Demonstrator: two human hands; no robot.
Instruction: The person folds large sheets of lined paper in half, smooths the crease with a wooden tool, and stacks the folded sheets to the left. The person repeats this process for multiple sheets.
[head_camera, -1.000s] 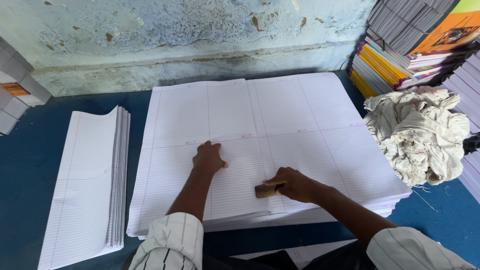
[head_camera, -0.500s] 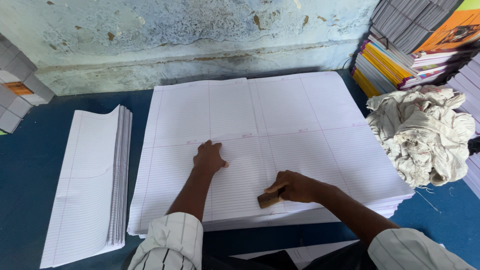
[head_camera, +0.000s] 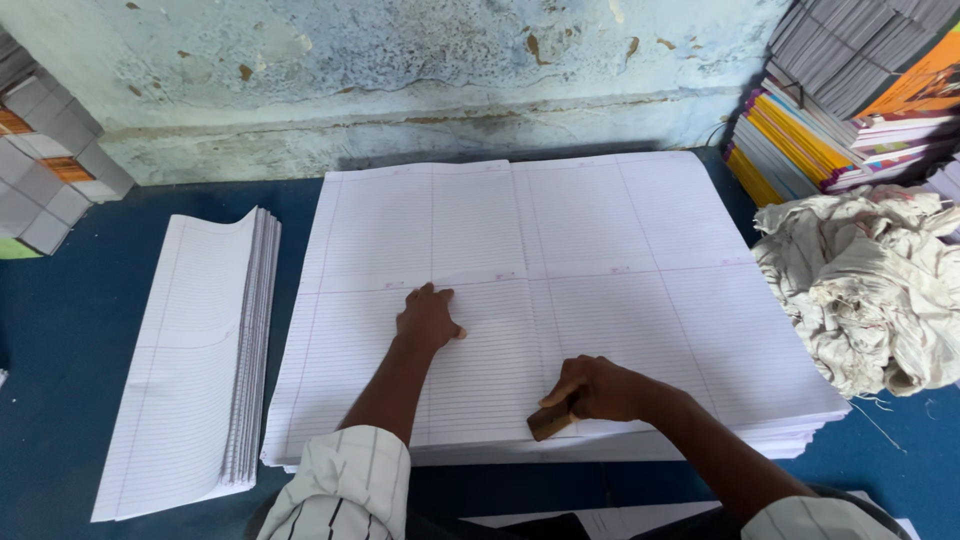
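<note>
A thick stack of large ruled white sheets (head_camera: 600, 230) lies flat before me on a blue table (head_camera: 60, 330). My left hand (head_camera: 428, 318) presses flat on the top sheet near its middle, fingers together. My right hand (head_camera: 600, 388) grips a small brown wooden block (head_camera: 550, 420) and holds it against the sheet close to the stack's near edge. Both forearms reach out from striped white sleeves.
A narrower pile of folded ruled sheets (head_camera: 195, 360) lies to the left. A crumpled off-white cloth (head_camera: 865, 285) sits at the right. Stacked colourful notebooks (head_camera: 830, 120) stand at the back right, grey blocks (head_camera: 45, 170) at the far left, a worn pale-blue wall (head_camera: 420, 70) behind.
My right hand has slid the wooden block toward me, nearer the stack's front edge. My left hand has stayed in place.
</note>
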